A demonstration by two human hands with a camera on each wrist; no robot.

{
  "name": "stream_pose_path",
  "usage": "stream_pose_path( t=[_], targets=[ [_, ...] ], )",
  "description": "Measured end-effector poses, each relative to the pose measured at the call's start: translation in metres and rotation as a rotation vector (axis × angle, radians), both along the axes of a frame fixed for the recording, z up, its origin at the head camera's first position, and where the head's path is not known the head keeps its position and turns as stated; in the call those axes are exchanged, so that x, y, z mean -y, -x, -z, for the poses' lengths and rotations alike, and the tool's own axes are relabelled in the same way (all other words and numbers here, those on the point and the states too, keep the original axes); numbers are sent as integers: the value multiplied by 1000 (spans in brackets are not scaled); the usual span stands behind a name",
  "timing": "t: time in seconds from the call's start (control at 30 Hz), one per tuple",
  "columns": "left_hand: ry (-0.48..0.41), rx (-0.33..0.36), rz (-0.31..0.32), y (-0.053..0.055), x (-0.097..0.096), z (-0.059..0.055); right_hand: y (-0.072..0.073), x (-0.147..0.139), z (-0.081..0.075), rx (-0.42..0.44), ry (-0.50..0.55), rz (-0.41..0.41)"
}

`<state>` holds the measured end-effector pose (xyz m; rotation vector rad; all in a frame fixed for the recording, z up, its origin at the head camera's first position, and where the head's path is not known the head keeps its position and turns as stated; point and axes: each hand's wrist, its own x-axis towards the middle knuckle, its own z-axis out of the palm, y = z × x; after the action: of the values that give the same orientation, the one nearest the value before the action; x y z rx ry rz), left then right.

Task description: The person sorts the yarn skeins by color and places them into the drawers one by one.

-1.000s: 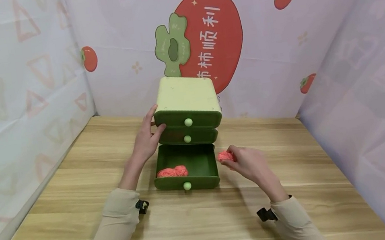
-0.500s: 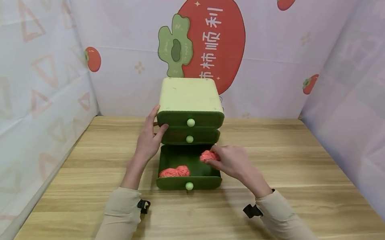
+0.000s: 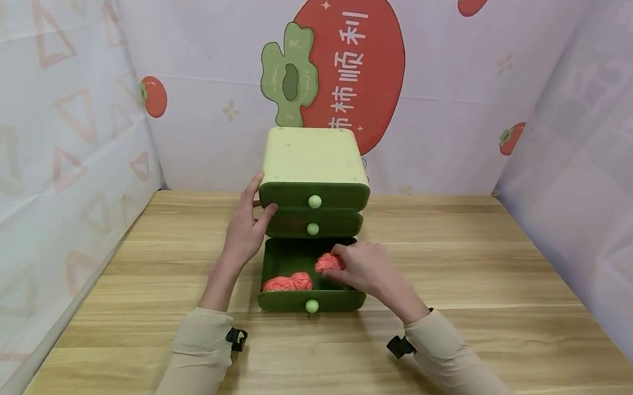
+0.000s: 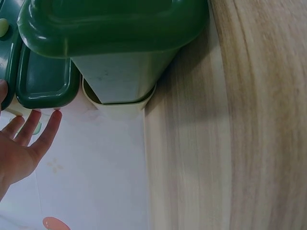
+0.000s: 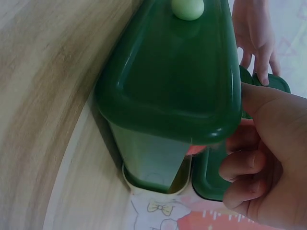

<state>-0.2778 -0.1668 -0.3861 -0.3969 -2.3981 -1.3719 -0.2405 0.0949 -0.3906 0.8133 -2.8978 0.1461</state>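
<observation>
A small storage box with a pale yellow-green shell and dark green drawers stands on the table. Its bottom drawer is pulled out, and coral yarn lies in the drawer's left front part. My right hand pinches a ball of coral yarn over the drawer's right half. From the right wrist view, the drawer front hides most of that ball. My left hand rests on the box's left side, thumb at the top drawer's front edge; the left wrist view has its fingers extended straight.
The upper two drawers, with round light-green knobs, are pushed in further than the bottom one. Behind the box rises a backdrop printed with persimmons. Wood-grain table surface extends around the box, and cloth walls flank it.
My right hand has carried the yarn ball leftward, from beside the drawer to over its inside. The left hand keeps its place on the box.
</observation>
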Motion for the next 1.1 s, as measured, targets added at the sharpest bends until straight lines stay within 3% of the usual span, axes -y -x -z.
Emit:
stream_pose_path(
  t=[0.4, 0.63, 0.87, 1.1],
  targets=[
    [2, -16, 0, 3, 0, 4, 0, 6, 8, -12, 2, -5],
    [5, -18, -2, 2, 0, 5, -4, 3, 10, -66, 87, -45],
    [-8, -13, -6, 0, 0, 6, -13, 4, 6, -99, 145, -135],
    [0, -18, -6, 1, 1, 3, -24, 1, 3, -206, 130, -300]
  ],
)
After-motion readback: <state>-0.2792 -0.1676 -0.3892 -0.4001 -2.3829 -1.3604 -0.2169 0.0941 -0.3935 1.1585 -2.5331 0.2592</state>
